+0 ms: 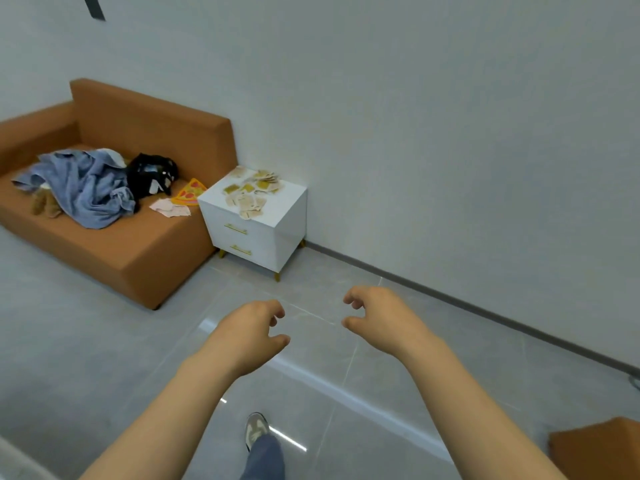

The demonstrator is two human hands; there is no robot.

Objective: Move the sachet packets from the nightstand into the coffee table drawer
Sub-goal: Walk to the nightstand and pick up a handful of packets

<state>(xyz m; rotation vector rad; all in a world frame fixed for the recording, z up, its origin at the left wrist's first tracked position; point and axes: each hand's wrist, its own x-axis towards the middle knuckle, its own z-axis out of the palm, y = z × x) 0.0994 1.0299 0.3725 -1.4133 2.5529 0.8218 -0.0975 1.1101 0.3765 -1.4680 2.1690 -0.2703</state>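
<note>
Far left: orange sofa (104, 265) against the wall. It carries a heap of blue cloth (83, 192), a black bag (150, 176) and a flat pizza-slice-shaped item (189, 194). None of this belongs to the task.

Just beside the sofa's right end: white nightstand (258, 242), two drawers, both shut. The sachet packets (252, 192) lie scattered flat across its worktop, some overlapping, bunched toward the wall side. All appear to be on the worktop; none in hand.

Centre foreground: left grip (249, 336), a bare hand held out over the floor, fingers loosely curled, holding nothing. Right grip (377, 318) is the same, slack and empty, thumb apart from the fingers. Both are well short of the nightstand. Judgement: arms are forward in readiness for a two-handed gather, since loose overlapping sachets suit scooping better than single picks.

Bottom right: corner of another orange piece (599, 448), identity unclear. Coffee table drawer not in view. Step in hand: approach; transfer not yet begun.
</note>
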